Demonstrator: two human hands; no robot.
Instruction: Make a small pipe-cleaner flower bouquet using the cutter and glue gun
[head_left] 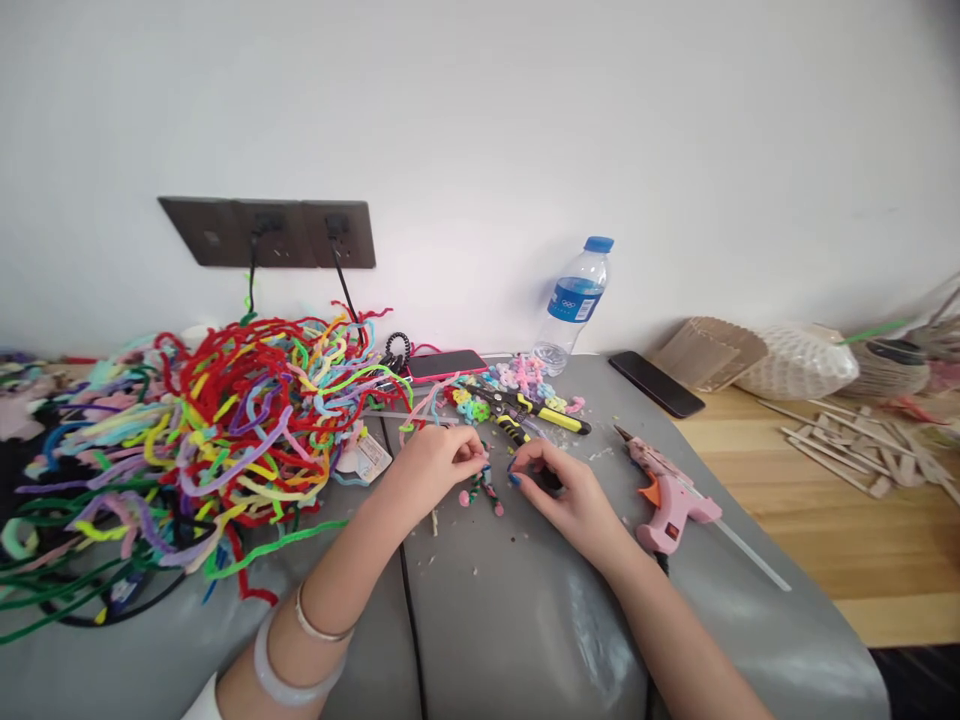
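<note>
Over the middle of the grey mat, my left hand (442,468) pinches a small pipe-cleaner piece (481,490) between thumb and fingertips. Dark twisted legs with pink ends hang from this piece. Just to its right is my right hand (564,492), its blue-nailed thumb and index finger brought together at the tips. Anything between those tips is too small to make out. Beyond both hands lie yellow-and-black pliers (555,414), and a second yellow-and-black handle (513,431) shows below them. Small colourful pipe-cleaner flowers (519,374) are heaped behind the tools.
A large tangle of pipe cleaners (255,430) covers the left side. To the right lies a pink glue gun (667,510) with a glue stick in it. A water bottle (574,305), a red-edged phone (447,366) and a black phone (656,383) are near the wall.
</note>
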